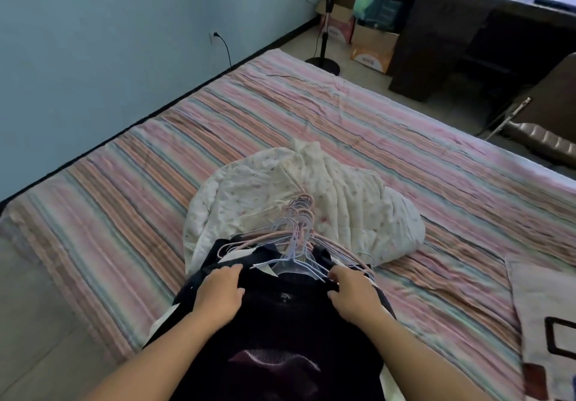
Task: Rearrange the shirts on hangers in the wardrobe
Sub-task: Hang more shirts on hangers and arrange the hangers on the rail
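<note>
Under both your hands lies the stack of dark shirts [280, 332], spread on the striped bed cover [124, 213] with its long axis running from your body straight ahead, collars and hangers [296, 244] at the far end. Your left hand [219, 291] holds the left shoulder of the top shirt, fingers curled over its edge; your right hand [350, 291] pinches the right shoulder where the hanger arms poke out. Both hands sit about equally near the collar, so neither has the advantage. Just beyond your fingertips the pink and blue hanger hooks bunch together, pointing away from you and resting against a crumpled white quilt [311, 201], which blocks any forward slide. Off to your right lies a pale cloth with a dark patterned edge [545, 322]; far ahead stand a fan [327, 26] and a dark desk [467, 26]. No wardrobe is visible.
</note>
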Action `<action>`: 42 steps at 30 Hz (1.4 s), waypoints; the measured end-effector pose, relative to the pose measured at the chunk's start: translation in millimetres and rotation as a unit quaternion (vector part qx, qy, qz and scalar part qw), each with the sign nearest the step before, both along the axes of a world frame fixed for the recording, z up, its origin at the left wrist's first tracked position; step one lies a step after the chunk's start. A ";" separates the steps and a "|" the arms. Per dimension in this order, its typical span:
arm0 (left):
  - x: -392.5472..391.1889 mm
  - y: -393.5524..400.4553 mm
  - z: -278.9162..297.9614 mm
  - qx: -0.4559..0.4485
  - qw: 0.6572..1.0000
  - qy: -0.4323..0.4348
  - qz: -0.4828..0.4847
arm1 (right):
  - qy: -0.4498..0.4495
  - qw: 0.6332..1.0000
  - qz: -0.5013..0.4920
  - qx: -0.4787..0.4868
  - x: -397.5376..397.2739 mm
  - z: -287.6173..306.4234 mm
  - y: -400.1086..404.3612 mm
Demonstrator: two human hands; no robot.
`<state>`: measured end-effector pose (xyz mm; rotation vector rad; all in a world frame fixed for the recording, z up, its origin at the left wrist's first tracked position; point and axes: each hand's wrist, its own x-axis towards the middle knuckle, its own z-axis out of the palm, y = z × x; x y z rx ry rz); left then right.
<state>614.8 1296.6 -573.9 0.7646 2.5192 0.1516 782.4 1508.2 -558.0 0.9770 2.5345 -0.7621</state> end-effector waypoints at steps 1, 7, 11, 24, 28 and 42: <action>-0.9 0.2 -7.1 0.003 1.000 0.007 0.005 | 0.002 1.000 -0.002 0.000 -2.5 -8.5 -0.2; -2.0 -0.4 -21.8 0.034 0.998 0.054 0.027 | 0.006 0.998 0.017 0.060 -8.4 -32.2 -0.8; 1.2 -3.7 -11.7 0.078 0.994 0.047 0.053 | 0.003 0.996 0.033 0.081 -6.2 -29.4 -7.4; 27.0 -50.2 78.2 0.257 0.957 -0.087 0.106 | 0.111 0.992 -0.051 0.010 37.1 47.4 -40.2; 40.6 -78.4 120.9 0.285 0.948 -0.079 0.117 | 0.179 0.981 -0.072 -0.001 54.9 87.7 -67.0; 115.3 -261.7 285.2 0.292 0.956 0.000 0.037 | 0.280 0.956 0.074 0.040 119.9 273.1 -219.7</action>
